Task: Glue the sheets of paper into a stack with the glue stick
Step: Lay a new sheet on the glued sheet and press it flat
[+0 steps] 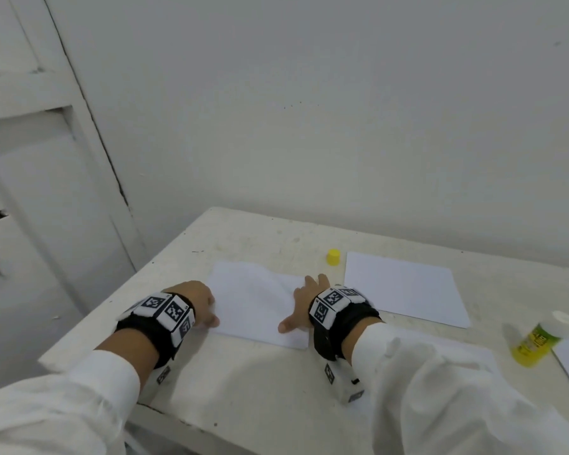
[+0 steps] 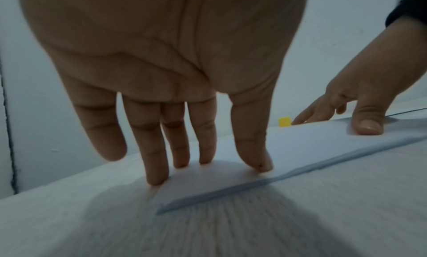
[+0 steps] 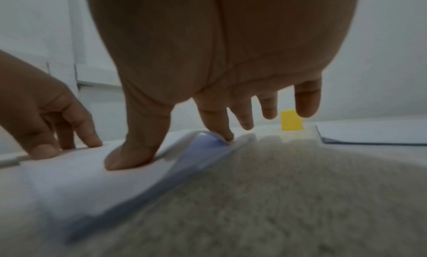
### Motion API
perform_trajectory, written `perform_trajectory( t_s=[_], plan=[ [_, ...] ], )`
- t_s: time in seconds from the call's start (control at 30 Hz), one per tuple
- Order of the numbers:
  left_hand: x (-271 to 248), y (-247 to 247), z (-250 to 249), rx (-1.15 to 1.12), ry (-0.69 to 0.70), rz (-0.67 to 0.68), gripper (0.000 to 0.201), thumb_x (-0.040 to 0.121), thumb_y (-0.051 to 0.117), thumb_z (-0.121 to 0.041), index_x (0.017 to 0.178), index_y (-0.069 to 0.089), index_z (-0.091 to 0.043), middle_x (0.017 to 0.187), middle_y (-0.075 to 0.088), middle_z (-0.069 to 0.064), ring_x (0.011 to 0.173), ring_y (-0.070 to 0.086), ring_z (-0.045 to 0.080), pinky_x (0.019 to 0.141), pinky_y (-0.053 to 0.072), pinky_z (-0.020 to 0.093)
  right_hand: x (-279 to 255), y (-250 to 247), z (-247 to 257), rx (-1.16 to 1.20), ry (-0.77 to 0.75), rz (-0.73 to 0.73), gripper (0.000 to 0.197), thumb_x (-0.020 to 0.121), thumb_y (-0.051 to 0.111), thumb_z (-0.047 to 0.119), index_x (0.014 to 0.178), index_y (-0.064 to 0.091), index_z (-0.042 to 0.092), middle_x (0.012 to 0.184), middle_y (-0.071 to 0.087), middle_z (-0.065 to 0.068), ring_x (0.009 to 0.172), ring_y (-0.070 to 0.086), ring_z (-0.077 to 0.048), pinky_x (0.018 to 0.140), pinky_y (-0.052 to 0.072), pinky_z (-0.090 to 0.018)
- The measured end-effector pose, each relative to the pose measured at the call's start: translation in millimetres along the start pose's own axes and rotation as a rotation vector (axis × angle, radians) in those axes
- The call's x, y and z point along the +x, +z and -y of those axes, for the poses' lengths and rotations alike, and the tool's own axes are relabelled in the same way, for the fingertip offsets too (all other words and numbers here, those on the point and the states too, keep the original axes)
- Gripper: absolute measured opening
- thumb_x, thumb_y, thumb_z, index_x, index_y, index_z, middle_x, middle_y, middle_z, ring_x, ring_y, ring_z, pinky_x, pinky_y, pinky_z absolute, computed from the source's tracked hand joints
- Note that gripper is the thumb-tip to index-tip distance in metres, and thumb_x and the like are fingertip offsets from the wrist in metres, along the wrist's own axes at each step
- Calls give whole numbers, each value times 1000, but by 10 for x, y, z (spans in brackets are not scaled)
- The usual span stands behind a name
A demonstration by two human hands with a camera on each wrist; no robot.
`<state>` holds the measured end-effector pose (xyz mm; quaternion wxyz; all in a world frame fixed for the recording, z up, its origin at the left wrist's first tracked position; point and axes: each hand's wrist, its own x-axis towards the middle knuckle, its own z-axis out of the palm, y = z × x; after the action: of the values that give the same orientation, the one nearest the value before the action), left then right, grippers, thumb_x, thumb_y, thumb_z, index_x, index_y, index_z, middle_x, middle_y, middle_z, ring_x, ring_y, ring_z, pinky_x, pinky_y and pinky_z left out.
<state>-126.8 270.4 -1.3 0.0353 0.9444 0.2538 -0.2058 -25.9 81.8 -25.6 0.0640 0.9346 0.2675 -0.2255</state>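
Two hands, left hand [image 1: 201, 302] and right hand [image 1: 304, 302], press flat-fingered on the paper stack [image 1: 255, 303] between them, gripping nothing. Beyond the right hand, a loose sheet [image 1: 404, 287] and the uncapped glue stick [image 1: 536, 343] lie on the worktop [image 1: 260, 382], so gluing probably remains.

You had thin, matt white paper [image 1: 257, 300] lying on a rough, stained, chalky white table [image 1: 243, 382]. At two o'clock of it, your glue stick [image 1: 536, 339] and yellow cap [image 1: 333, 256] looked like smooth plastic.
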Motion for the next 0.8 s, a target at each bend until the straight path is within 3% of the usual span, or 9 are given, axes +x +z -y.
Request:
perform_trajectory(
  t_s=[0.07, 0.17, 0.23, 0.3, 0.4, 0.53, 0.63, 0.73, 0.8],
  plan=[
    [-8, 12, 5, -18, -7, -9, 51, 87, 63, -42, 128, 58, -13, 132, 56, 4, 118, 54, 20, 96, 43, 30, -104, -61, 50, 61, -21, -77, 77, 67, 69, 63, 128, 50, 20, 132, 40, -6, 132, 26, -32, 102, 30, -51],
    [-56, 23, -8, -81, -7, -25, 48, 88, 63, -37, 130, 54, -17, 136, 49, 4, 122, 51, 21, 98, 41, 29, -322, -163, 36, 407, -38, -153, 45, 76, 73, 39, 107, 57, 11, 107, 58, -6, 106, 53, -27, 81, 43, -32],
    [-83, -15, -36, -188, 3, -81, 37, 86, 66, -30, 121, 56, -20, 134, 44, 7, 116, 52, 22, 94, 43, 28, -481, -181, -82, 749, -34, -191, 22, 83, 70, 23, 75, 54, 9, 79, 57, -7, 82, 57, -26, 64, 45, -27],
    [-111, -92, -109, -384, 17, -177, 18, 83, 67, -22, 99, 58, -21, 124, 47, 8, 100, 54, 23, 81, 44, 28, -676, -155, -274, 1075, 4, -228, 30, 84, 68, 13, 62, 47, 12, 69, 54, -5, 68, 56, -24, 60, 50, -29],
    [-185, -211, -324, -694, 94, -127, 12, 85, 67, -15, 85, 56, -20, 101, 58, 3, 88, 52, 19, 65, 39, 25, -998, -66, -658, 1347, 44, -291, 21, 83, 70, 10, 67, 57, 13, 76, 64, -8, 67, 59, -24, 63, 54, -33],
    [-425, -265, -818, -1052, 235, 146, 15, 85, 65, 1, 83, 65, -14, 81, 64, 4, 73, 55, 19, 65, 46, 28, -1405, 130, -1263, 1455, 165, -377, 26, 82, 72, 11, 63, 54, 13, 58, 58, -2, 52, 50, -18, 52, 46, -26],
    [-591, -170, -1270, -958, 361, 171, 17, 82, 67, 6, 92, 70, -8, 82, 68, 7, 76, 61, 21, 66, 53, 24, -1715, 323, -1672, 1403, 269, -415, 44, 84, 68, 5, 55, 36, 15, 44, 44, 3, 45, 41, -14, 48, 40, -23],
    [-683, -19, -1662, -796, 451, 229, 24, 78, 73, 2, 95, 69, -15, 90, 68, 7, 85, 63, 21, 75, 54, 25, -1937, 536, -1999, 1311, 344, -347, 31, 83, 66, -1, 63, 45, 10, 59, 52, -4, 55, 48, -18, 53, 44, -26],
    [-704, 87, -1826, -686, 473, 250, 24, 77, 76, -2, 92, 67, -18, 85, 63, 3, 80, 63, 20, 76, 55, 25, -2032, 645, -2117, 1256, 390, -296, 17, 81, 68, 0, 78, 53, 5, 75, 57, -12, 63, 53, -23, 57, 49, -29]
  ],
)
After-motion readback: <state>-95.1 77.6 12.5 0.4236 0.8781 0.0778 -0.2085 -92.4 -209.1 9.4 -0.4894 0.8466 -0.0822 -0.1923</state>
